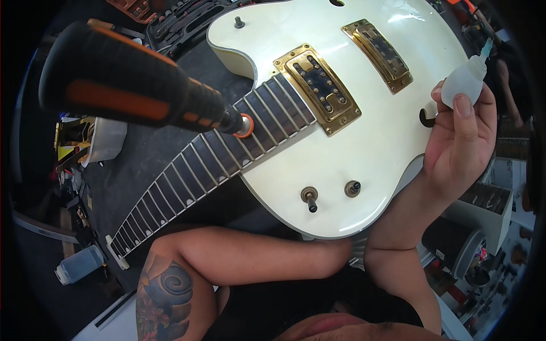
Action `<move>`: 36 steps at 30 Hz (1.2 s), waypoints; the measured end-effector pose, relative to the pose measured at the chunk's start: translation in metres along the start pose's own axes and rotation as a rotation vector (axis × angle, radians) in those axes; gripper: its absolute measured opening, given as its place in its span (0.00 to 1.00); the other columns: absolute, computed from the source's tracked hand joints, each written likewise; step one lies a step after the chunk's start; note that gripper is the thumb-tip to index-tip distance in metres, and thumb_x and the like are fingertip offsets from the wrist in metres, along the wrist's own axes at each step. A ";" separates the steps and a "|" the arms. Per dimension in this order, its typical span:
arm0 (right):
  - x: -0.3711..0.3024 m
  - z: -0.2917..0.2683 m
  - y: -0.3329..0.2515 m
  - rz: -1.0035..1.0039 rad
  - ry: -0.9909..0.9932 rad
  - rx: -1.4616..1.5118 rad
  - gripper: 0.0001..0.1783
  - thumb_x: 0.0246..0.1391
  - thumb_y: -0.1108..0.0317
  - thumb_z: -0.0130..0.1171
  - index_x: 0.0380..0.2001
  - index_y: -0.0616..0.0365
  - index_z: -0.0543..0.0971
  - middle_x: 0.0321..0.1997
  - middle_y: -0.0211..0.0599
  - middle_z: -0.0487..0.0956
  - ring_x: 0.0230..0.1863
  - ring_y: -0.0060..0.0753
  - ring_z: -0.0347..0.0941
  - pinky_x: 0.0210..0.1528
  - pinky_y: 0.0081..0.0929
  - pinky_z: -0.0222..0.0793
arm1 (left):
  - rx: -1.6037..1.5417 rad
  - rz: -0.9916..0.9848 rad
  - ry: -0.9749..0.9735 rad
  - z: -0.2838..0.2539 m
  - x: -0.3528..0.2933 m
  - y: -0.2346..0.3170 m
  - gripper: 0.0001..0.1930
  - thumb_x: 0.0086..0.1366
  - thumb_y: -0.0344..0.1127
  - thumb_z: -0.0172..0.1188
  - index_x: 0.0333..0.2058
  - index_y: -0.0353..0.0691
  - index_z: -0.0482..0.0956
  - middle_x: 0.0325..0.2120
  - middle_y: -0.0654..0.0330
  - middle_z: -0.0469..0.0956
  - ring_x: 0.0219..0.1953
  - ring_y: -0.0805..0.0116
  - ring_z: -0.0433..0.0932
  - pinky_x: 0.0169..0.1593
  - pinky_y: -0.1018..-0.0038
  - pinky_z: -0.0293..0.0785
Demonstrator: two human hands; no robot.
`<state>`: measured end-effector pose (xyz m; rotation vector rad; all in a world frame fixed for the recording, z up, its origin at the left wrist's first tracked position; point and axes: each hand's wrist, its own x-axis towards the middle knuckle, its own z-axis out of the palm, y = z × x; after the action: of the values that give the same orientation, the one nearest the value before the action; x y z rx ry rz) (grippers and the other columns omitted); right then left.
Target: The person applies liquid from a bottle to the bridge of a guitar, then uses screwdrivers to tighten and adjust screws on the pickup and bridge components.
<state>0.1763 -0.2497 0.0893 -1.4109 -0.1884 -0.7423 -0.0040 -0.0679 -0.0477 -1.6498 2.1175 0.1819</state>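
Observation:
At the right, my right hand [463, 128] is closed around a small translucent white squeeze bottle [467, 79], its narrow bluish tip pointing up. The hand is beside the right edge of a cream electric guitar [392, 142], which lies face up without strings. My left forearm [261, 256] crosses in front of me below the guitar; the hand at its end is hidden. A dark fretboard [193, 173] with metal frets runs down to the left. Over it leans a black and orange tool-like handle [136, 85] with an orange-ringed tip; whether it touches cannot be told.
Two gold-framed pickups [341, 116] and switch posts [310, 196] stand up from the guitar's top. A dark work table [136, 170] lies beneath. An open tool case [187, 23] is at the far side, a clear bottle [79, 265] at left, a black bin [455, 241] at right.

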 end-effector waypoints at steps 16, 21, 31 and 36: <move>-0.001 0.008 -0.002 0.012 0.040 0.006 0.21 0.60 0.72 0.62 0.53 0.73 0.73 0.46 0.47 0.81 0.44 0.32 0.78 0.54 0.33 0.72 | -0.232 -0.114 0.082 0.027 0.025 0.033 0.13 0.57 0.42 0.58 0.26 0.42 0.86 0.24 0.59 0.81 0.26 0.65 0.74 0.32 0.62 0.71; 0.000 0.009 -0.002 0.008 0.029 0.028 0.19 0.60 0.74 0.62 0.52 0.72 0.73 0.45 0.46 0.81 0.44 0.31 0.77 0.54 0.31 0.72 | -0.168 -0.039 0.190 0.030 0.024 0.026 0.11 0.54 0.41 0.58 0.21 0.42 0.83 0.19 0.58 0.77 0.22 0.64 0.72 0.25 0.64 0.68; -0.005 0.026 -0.006 0.014 0.081 -0.084 0.19 0.61 0.73 0.62 0.52 0.72 0.73 0.45 0.45 0.82 0.44 0.29 0.78 0.53 0.28 0.73 | -0.686 -0.090 -0.288 0.013 0.059 0.010 0.13 0.48 0.33 0.74 0.36 0.46 0.92 0.35 0.59 0.87 0.37 0.64 0.84 0.37 0.65 0.82; -0.004 0.026 -0.007 -0.002 0.078 -0.039 0.16 0.61 0.74 0.63 0.49 0.69 0.75 0.42 0.40 0.82 0.41 0.25 0.78 0.48 0.22 0.71 | -0.587 -0.046 -0.019 0.001 0.015 -0.017 0.14 0.50 0.33 0.73 0.38 0.46 0.92 0.39 0.58 0.88 0.40 0.61 0.85 0.38 0.63 0.81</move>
<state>0.1773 -0.2238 0.0976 -1.4163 -0.1151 -0.8045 0.0101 -0.0858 -0.0526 -1.9904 2.1294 0.8696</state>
